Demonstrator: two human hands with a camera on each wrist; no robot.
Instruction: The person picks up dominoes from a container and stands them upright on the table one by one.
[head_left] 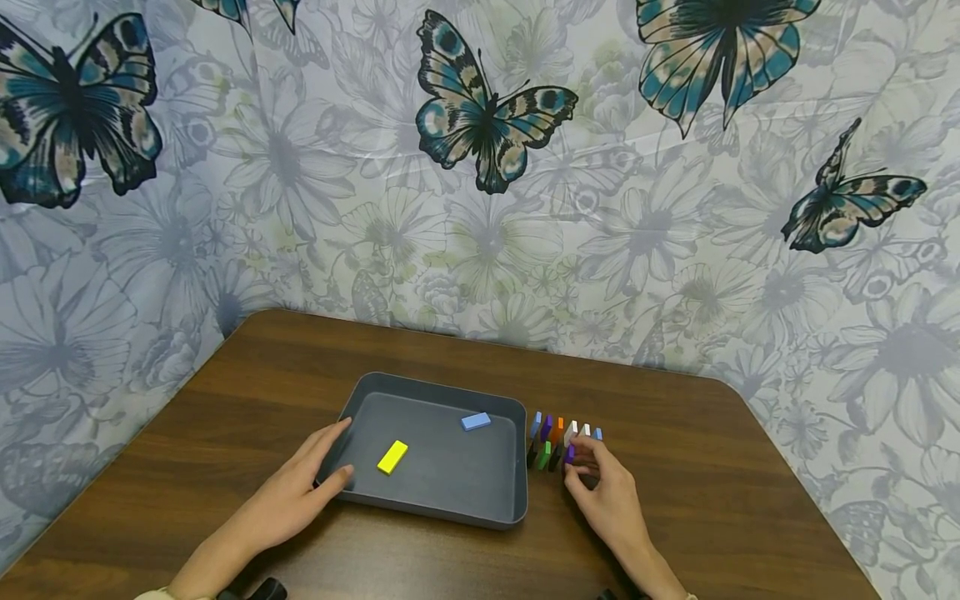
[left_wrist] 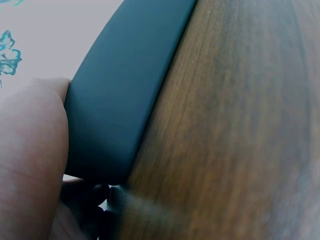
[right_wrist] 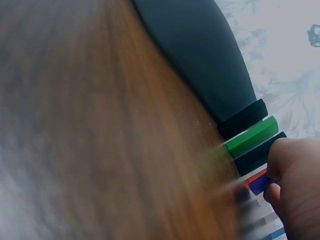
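My right hand (head_left: 611, 492) pinches a purple domino block (right_wrist: 259, 186) between thumb and fingertips, at the near row of upright blocks beside the tray's right side. In that row stand a green block (right_wrist: 252, 137) and dark blocks on both sides of it. My left hand (head_left: 300, 483) rests against the left side of the grey tray (head_left: 435, 502), fingers straight along the edge and thumb at the near rim. Inside the tray lie a yellow block (head_left: 392, 457) and a light blue block (head_left: 476, 421), both flat.
Behind the near row stands a second row of blocks, with an orange block (head_left: 560, 425) and white ones among them. The brown wooden table (head_left: 675, 433) extends back to a wall cloth (head_left: 495, 242) printed with butterflies and flowers.
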